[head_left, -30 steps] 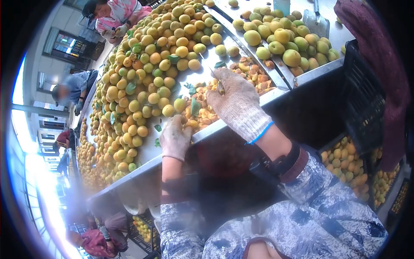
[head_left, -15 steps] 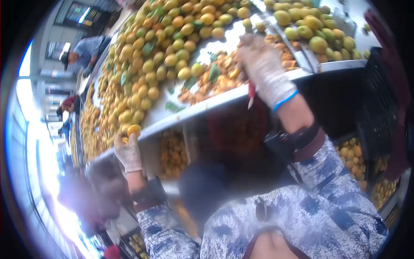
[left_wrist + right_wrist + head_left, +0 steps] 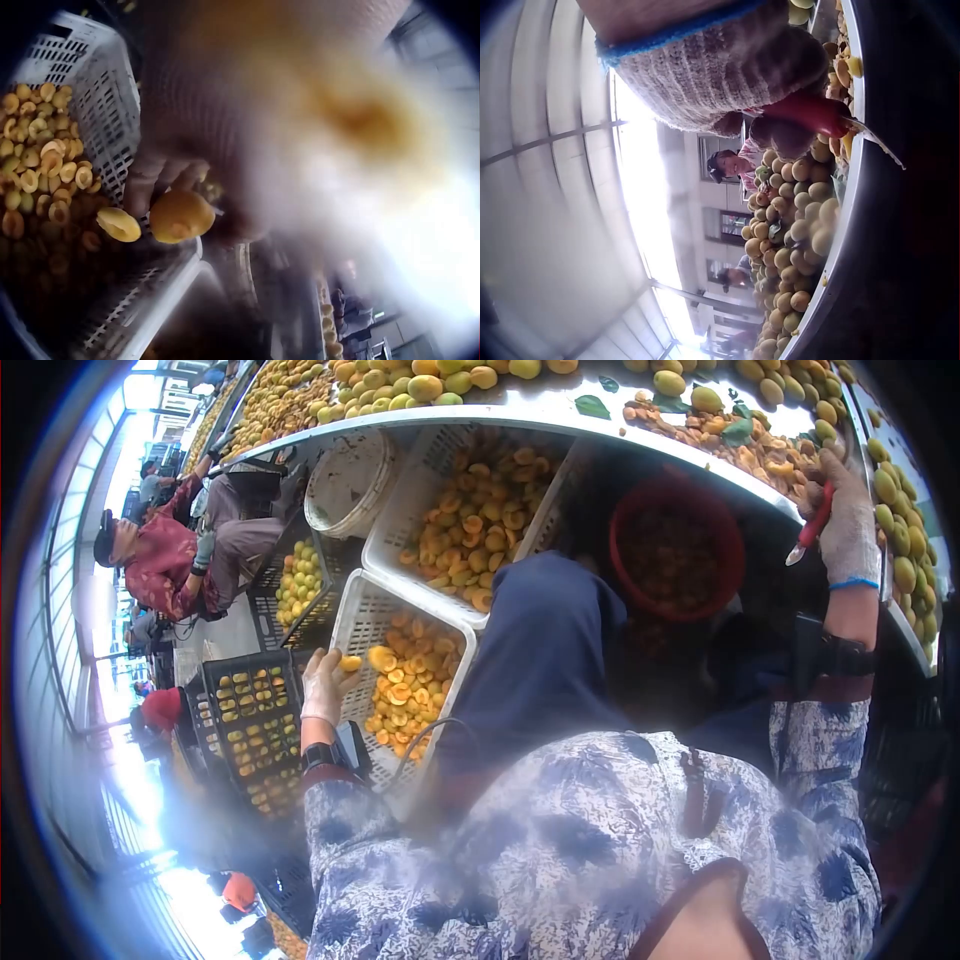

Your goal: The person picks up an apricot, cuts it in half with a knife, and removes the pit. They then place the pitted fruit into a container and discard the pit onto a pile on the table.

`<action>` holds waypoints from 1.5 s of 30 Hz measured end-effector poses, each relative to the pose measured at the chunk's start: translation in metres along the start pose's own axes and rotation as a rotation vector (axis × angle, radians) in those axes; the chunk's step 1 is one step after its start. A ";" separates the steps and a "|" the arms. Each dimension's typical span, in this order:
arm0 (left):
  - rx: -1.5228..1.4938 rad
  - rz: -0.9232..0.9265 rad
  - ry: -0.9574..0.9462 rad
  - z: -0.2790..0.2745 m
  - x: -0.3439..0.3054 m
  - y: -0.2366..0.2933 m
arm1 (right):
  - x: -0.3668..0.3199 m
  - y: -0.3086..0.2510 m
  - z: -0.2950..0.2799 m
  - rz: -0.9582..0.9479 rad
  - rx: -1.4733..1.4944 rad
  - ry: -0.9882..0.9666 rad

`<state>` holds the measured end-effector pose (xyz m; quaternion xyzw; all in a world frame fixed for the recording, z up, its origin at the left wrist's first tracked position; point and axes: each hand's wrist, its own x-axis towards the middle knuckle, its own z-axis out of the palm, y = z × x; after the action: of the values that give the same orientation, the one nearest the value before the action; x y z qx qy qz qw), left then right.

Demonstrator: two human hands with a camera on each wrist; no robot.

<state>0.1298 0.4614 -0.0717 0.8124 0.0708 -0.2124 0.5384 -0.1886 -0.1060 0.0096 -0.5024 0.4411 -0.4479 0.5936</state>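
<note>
My gloved left hand (image 3: 325,688) is at the side of a white crate (image 3: 350,610) partly filled with halved apricots (image 3: 405,695). Its fingers pinch an apricot half (image 3: 180,216), cut open. Another apricot half (image 3: 118,224), yellow and hollow, shows apart from the fingertips, over the crate's inside. At the table's rim, my gloved right hand (image 3: 850,525) grips a red-handled knife (image 3: 822,520), whose thin metal end (image 3: 881,144) points out past the rim. Whole apricots (image 3: 905,530) and a heap of cut pieces (image 3: 730,445) lie close by that hand.
A second white crate (image 3: 375,550) of apricot halves stands under the metal table edge (image 3: 560,420), beside a white bucket (image 3: 345,480). A red tub (image 3: 735,550) sits below the table. Black crates (image 3: 215,690) and a seated person (image 3: 165,555) are at the left.
My left hand has gone from the table down to the white crate, carrying cut apricot. The head view has turned downward. My right hand stays by the table edge with the knife.
</note>
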 end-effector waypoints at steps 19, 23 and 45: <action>0.196 0.531 -0.473 0.275 -0.021 0.234 | -0.009 -0.028 0.008 0.153 0.290 -0.015; 0.384 0.822 -0.677 0.384 -0.009 0.261 | -0.001 -0.026 0.002 0.145 0.128 0.002; 0.186 0.392 -0.690 0.445 -0.025 0.249 | -0.002 0.019 0.014 -0.188 -0.041 -0.156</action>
<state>0.0729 -0.0405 0.0019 0.7369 -0.2896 -0.3715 0.4849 -0.1737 -0.0994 -0.0076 -0.5869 0.3535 -0.4522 0.5711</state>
